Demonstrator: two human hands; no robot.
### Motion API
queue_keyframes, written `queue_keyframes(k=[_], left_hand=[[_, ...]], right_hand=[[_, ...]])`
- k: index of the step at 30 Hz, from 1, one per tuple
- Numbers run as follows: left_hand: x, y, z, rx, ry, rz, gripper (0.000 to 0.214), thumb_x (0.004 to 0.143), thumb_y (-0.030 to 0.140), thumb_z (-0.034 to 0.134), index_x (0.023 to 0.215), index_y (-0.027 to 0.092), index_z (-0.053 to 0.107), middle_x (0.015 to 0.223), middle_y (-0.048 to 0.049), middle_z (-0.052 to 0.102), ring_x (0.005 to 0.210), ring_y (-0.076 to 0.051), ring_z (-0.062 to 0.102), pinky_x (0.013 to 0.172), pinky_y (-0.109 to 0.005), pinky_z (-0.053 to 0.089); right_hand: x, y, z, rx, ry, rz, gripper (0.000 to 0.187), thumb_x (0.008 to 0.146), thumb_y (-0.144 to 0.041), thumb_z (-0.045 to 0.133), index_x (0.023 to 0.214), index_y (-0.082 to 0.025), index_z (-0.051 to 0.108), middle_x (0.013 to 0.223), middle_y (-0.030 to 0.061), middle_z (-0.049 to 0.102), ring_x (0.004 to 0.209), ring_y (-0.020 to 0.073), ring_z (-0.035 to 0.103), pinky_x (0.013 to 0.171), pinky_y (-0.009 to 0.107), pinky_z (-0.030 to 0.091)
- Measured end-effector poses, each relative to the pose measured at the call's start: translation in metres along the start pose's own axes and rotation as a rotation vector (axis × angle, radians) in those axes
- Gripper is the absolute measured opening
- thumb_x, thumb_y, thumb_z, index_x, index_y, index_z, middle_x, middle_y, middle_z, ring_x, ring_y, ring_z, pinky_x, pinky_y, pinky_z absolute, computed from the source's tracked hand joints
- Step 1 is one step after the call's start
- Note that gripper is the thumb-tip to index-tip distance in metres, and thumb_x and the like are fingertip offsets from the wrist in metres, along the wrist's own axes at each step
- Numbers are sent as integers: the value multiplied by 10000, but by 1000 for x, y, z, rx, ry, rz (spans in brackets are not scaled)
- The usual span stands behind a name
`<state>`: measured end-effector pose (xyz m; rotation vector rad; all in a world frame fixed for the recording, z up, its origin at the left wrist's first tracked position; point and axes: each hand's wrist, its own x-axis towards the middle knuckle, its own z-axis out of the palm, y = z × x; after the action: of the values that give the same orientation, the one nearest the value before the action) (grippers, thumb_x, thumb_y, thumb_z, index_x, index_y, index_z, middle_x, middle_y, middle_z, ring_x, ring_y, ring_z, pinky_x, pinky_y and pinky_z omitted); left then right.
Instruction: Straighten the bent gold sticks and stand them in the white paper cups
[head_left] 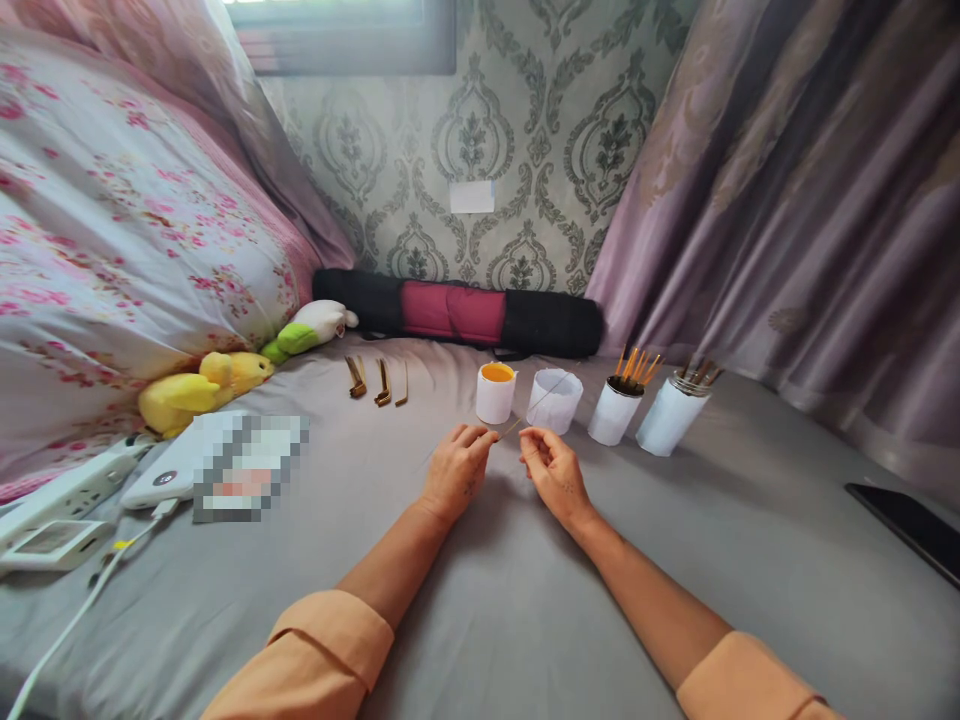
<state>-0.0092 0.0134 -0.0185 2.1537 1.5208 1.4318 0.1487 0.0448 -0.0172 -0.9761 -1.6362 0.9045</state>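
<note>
My left hand (459,472) is closed in a pinch on a thin brownish stick (510,428), which slants up to the right. Close beside it, my right hand (555,475) has its thumb and fingertips together near the stick; whatever they hold is too small to make out. Just beyond my hands stand a white-wrapped cup with orange inside (496,400) and a whitish cup (555,408), which the stick's line crosses. To their right are a white-wrapped jar of orange sticks (613,415) and another with dark brown sticks (671,418). Bent golden-brown pieces (382,385) lie in small groups at left.
A grey sheet (465,620) covers the surface. At left are a power strip (71,490), a white power bank (176,465) with a cable, a blurred-out item (251,468) and plush toys (206,390). A black-and-red long bag (457,312) lies along the wall; a phone (907,530) rests at right.
</note>
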Motion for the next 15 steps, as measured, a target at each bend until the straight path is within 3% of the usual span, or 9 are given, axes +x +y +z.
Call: queue_keyframes(k=[10,15], left_hand=[[0,7,-3,160,-149,70,277,844,189,395,1013,241,609,982,-96,577,916,-206,474,872,-330,344],[1,10,-5,350,-214,135,262,841,165,389,985,211,602,923,-91,573,893,-199,476,827,-313,373]], right_hand=[[0,-9,-1,82,-21,96,419,758,-516,480,925,-140,560,718,57,612,556,125,545,421,202,393],[1,-8,0,139,-8,150,431,731,-536,504,895,-142,565,665,36,580,499,107,498,380,190,355]])
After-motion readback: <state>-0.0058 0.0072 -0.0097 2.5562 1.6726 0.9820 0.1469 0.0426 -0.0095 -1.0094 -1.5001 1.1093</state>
